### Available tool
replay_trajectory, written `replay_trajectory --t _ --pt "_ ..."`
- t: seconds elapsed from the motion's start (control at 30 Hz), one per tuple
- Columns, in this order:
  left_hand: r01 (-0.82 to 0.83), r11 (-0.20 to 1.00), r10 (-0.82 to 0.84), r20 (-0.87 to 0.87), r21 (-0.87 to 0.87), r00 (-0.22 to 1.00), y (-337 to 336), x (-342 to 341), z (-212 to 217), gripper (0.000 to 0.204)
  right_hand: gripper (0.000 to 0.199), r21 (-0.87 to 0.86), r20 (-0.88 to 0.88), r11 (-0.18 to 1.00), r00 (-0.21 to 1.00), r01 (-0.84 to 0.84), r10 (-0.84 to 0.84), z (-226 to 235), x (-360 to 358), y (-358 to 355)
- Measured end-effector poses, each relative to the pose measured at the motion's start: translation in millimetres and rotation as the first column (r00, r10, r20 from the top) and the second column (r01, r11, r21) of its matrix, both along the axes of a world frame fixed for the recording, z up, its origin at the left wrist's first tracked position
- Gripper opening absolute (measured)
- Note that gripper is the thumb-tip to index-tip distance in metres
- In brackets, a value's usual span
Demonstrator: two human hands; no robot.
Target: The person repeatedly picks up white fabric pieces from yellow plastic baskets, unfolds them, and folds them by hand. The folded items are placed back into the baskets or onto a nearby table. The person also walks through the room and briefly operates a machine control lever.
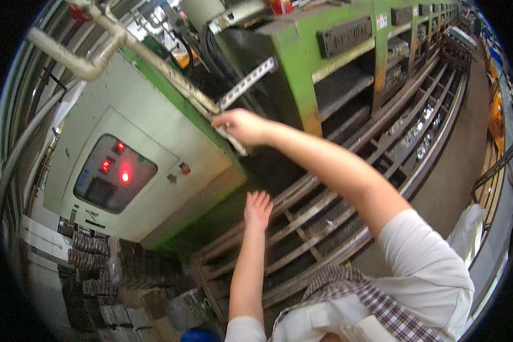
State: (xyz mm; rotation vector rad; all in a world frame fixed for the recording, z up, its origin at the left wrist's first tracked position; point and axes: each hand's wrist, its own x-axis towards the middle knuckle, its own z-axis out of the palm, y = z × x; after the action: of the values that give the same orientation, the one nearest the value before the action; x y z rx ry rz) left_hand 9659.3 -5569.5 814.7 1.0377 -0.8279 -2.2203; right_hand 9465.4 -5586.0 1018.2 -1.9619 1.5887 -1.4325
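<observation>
My right hand [240,126] is stretched out to the top corner of a pale grey-green control cabinet [171,148]. Its fingers are curled closed around a narrow whitish strip [232,142], whose lower end sticks out below the hand; the kind of thing it is cannot be made out. Just above the fingers, a perforated metal bar [248,84] slants up to the green machine frame [293,74]. My left hand [259,210] hangs lower, beside the cabinet's bottom corner, with fingers spread and nothing in it.
Red digits glow behind the cabinet's dark window [115,174], near a red knob [184,169]. Rusty metal rails [302,239] run along the machine's foot toward the far right. Stacks of dark plates [91,256] stand at lower left. Pale pipes [74,62] bend at upper left.
</observation>
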Motion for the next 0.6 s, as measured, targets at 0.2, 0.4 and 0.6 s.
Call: replay_trajectory --t 0.2,0.4,0.6 --pt "-0.120 0.969 0.138 -0.072 0.216 0.988 6.6 -48.1 8.7 0.066 0.034 0.047 0.002 0.994 0.995 -0.095 0.095 12.3 -6.4 3.4" --pt "-0.238 0.946 0.206 0.157 0.220 0.966 9.3 -53.9 -4.7 0.066 0.063 -0.018 0.414 0.972 0.883 -0.236 0.222 -20.3 -13.2 8.4" --pt "-0.043 0.967 0.050 -0.023 0.251 0.999 -10.9 -43.3 -27.3 0.079 0.011 0.389 0.921 0.887 0.134 -0.250 -0.366 -181.6 21.7 39.9"
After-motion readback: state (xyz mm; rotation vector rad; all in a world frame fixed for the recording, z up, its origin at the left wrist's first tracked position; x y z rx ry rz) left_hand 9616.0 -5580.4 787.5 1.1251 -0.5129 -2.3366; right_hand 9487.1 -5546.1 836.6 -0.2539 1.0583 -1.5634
